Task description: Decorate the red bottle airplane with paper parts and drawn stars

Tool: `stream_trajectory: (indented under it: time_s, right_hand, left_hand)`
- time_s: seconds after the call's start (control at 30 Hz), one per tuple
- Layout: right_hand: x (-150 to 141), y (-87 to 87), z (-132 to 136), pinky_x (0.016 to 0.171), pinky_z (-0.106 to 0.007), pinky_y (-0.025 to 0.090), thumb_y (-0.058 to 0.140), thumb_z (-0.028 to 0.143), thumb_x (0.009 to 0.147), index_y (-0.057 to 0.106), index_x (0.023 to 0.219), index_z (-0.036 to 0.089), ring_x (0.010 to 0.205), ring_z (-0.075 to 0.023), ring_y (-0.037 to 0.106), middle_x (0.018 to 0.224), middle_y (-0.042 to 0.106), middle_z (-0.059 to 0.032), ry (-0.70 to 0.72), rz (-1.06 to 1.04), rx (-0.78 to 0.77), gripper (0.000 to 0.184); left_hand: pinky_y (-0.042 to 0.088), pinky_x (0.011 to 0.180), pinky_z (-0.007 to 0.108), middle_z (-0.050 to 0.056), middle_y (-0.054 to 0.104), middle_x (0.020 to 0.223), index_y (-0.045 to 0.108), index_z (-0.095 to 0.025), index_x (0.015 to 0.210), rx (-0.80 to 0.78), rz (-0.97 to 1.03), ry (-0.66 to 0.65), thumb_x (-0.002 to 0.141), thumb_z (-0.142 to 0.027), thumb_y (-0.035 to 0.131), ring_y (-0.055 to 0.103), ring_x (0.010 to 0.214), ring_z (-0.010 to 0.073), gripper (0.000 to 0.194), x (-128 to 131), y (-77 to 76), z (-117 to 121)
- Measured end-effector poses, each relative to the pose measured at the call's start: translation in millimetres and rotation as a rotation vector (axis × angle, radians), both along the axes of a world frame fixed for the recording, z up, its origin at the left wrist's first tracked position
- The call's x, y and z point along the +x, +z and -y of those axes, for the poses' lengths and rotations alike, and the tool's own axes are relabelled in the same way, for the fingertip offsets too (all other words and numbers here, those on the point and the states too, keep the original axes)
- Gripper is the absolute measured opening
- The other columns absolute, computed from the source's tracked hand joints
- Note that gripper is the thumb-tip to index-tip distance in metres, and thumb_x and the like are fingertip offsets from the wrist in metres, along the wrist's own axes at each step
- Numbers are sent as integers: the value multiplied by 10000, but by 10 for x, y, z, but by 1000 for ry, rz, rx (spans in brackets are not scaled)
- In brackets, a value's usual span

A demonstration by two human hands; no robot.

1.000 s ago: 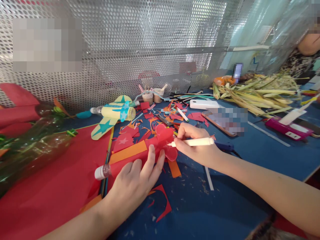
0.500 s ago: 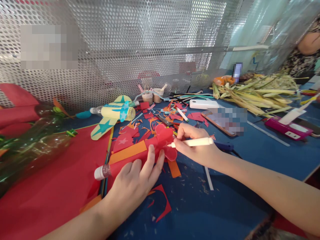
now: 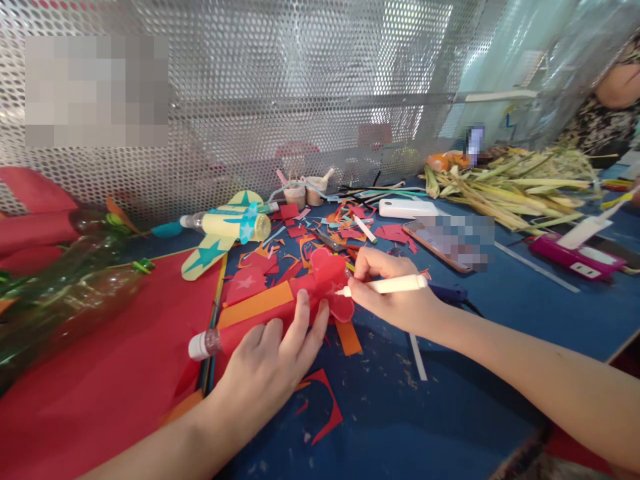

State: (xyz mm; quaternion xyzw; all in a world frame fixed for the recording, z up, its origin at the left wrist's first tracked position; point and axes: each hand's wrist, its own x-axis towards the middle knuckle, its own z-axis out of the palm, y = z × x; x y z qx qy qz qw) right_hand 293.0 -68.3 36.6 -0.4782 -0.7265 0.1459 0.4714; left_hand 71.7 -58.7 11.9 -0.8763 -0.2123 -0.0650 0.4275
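My left hand (image 3: 270, 353) steadies a plastic bottle wrapped in red paper (image 3: 265, 327), its fingers lying over the side. The bottle rests on its side with its white cap (image 3: 199, 347) to the left and an orange strip (image 3: 259, 303) along it. Red rounded paper lobes (image 3: 330, 270) spread from the bottle's right end. Pinched in my right hand (image 3: 390, 290) is a white marker (image 3: 395, 285), its tip at a pale star outline on those lobes. A red wing with a pale star (image 3: 246, 283) sticks out behind the bottle.
A yellow bottle plane with blue stars (image 3: 227, 227) lies behind. Paper scraps (image 3: 345, 230) and scissors (image 3: 327, 240) are near my hands. A phone (image 3: 445, 248), a magenta glue gun (image 3: 577, 257) and dry husks (image 3: 510, 187) lie rightward; green bottles (image 3: 85, 307) lie left.
The pale star lines on the red lobes show a little more fully. The marker tip has shifted only slightly; my left hand and the bottle stay in place.
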Motion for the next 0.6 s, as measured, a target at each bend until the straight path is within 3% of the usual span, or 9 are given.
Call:
stream_trajectory:
  time_s: [0.6]
  right_hand:
    - [7, 5, -4, 408, -183, 277, 526, 165, 760, 359, 635, 219, 414, -58, 362, 513, 422, 81, -8, -33, -13, 216]
  left_hand:
    - [451, 497, 300, 187, 558, 1315, 442, -161, 1366, 0, 7, -7, 783, -132, 609, 539, 589, 151, 608, -2, -5, -4]
